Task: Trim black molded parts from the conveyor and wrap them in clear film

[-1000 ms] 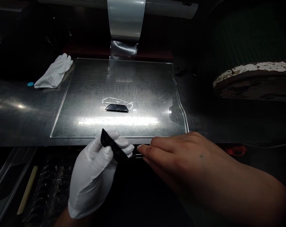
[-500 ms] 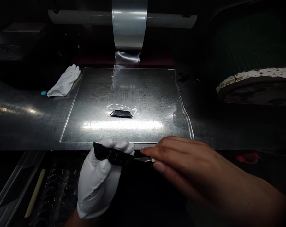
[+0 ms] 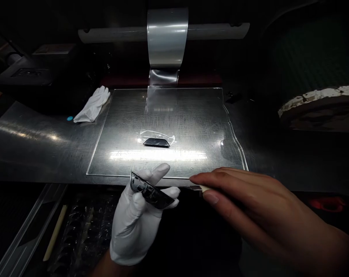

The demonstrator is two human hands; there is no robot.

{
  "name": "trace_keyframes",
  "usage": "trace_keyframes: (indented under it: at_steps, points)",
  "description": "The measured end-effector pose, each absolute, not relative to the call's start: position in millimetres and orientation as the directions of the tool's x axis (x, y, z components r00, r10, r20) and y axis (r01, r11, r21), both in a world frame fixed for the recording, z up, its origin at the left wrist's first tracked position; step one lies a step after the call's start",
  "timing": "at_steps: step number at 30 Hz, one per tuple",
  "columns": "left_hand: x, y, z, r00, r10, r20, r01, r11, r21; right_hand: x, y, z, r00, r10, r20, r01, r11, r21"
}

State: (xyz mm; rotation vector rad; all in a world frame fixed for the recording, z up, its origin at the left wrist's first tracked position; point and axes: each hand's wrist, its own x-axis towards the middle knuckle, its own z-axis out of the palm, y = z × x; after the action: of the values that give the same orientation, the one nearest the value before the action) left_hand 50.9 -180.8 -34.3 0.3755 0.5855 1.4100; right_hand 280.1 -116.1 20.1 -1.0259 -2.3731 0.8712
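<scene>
My left hand, in a white glove, holds a small black plastic part between thumb and fingers, its ribbed inner side facing me. One gloved finger is raised off the part. My bare right hand pinches a small knife with a pale handle, its blade pointing left toward the part but apart from it. Beyond the hands, a second black part with slanted ends lies on the glass plate, against a piece of clear film.
A roll of clear film hangs on a bar at the back, its strip reaching the plate. A white glove and a blue disc lie left. Below left is a tray of black parts. A red object sits right.
My left hand has turned the black part so its inner side shows more, and one finger has lifted. The knife blade has drawn away from the part. The whole view has shifted slightly.
</scene>
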Motion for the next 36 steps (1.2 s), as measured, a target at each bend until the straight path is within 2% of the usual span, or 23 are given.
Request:
trace_keyframes:
  at_steps: [6, 9, 11, 16, 25, 31, 36]
  points:
    - [55, -179, -31, 0.088, 0.984, -0.153, -0.774, 0.164, 0.611, 273, -113, 28, -0.713, 0.681, 0.167, 0.359, 0.559, -0.747]
    - [56, -179, -32, 0.17, 0.975, -0.143, -0.779, 0.222, 0.586, 270, -112, 31, -0.752, 0.638, 0.167, 0.32, 0.574, -0.754]
    - [55, -180, -33, 0.213, 0.967, -0.141, -0.778, 0.255, 0.574, 269, -111, 31, -0.769, 0.622, 0.152, 0.328, 0.587, -0.74]
    - [56, -182, -34, 0.167, 0.98, -0.108, -0.731, 0.197, 0.653, 266, -111, 31, -0.787, 0.602, 0.137, 0.353, 0.62, -0.701]
    - [58, -181, -34, 0.232, 0.965, -0.119, -0.759, 0.256, 0.598, 266, -114, 27, -0.776, 0.61, 0.16, 0.364, 0.64, -0.676]
    - [57, -180, -35, 0.2, 0.972, -0.124, -0.719, 0.231, 0.655, 264, -116, 28, -0.752, 0.639, 0.161, 0.393, 0.631, -0.668]
    - [57, -184, -37, 0.278, 0.955, -0.103, -0.719, 0.278, 0.637, 255, -120, 31, -0.757, 0.646, 0.101, 0.435, 0.613, -0.659]
